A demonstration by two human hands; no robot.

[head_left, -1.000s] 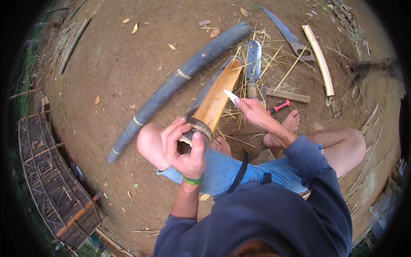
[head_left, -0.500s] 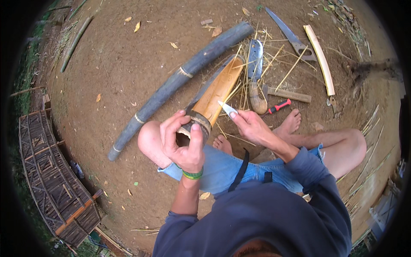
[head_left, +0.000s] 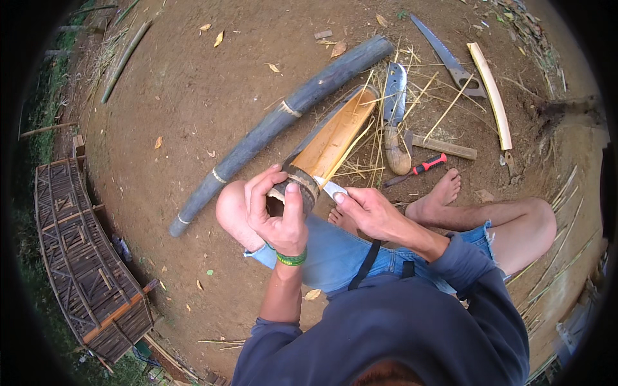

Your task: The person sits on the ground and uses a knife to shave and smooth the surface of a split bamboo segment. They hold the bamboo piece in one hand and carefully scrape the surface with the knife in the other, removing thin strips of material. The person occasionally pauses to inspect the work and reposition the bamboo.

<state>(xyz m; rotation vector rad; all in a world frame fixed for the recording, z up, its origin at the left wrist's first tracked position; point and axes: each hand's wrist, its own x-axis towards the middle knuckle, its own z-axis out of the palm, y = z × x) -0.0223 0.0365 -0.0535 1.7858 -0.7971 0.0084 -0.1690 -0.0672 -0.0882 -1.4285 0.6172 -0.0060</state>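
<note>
My left hand (head_left: 278, 212) grips the near end of a split bamboo piece (head_left: 335, 138), whose pale inner hollow faces up and slants away to the upper right. My right hand (head_left: 373, 212) holds a small knife (head_left: 331, 188). Its light blade rests against the rim of the bamboo end, right beside my left thumb. The knife's handle is hidden inside my fist. I sit on bare earth with my left knee under the bamboo and my right leg (head_left: 489, 215) stretched out to the right.
A long dark bamboo pole (head_left: 277, 122) lies on the earth to the left. A machete (head_left: 394, 109), a saw (head_left: 444, 55), a red-handled tool (head_left: 418, 170), a pale bamboo strip (head_left: 492, 96) and thin slivers lie beyond. A woven cage (head_left: 84, 257) stands at the left.
My right hand has drawn the knife down along the split bamboo toward me, from mid-length to the near end by my left hand. My left hand has kept its grip.
</note>
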